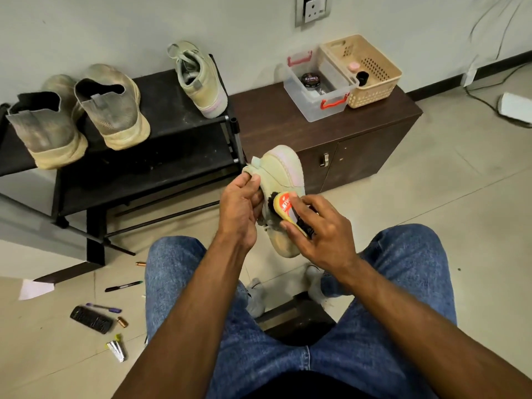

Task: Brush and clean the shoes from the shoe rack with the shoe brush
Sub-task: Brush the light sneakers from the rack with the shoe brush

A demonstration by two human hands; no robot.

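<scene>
Mid-frame, my left hand (240,208) grips the shoe (283,171) while my right hand (319,226) pinches the brush (285,207), mid-scrub; next, steady strokes.

A pale wall (115,30) carries a socket plate (313,8); a dark wood cabinet (331,133) stands against it on a beige tiled floor (446,191).

One view only, worn on the head, looking forward and steeply down past the knees to the floor (431,174). Both hands sit close at centre; the rack (161,156) and wall (115,30) fill the wide-angle top edge.
</scene>
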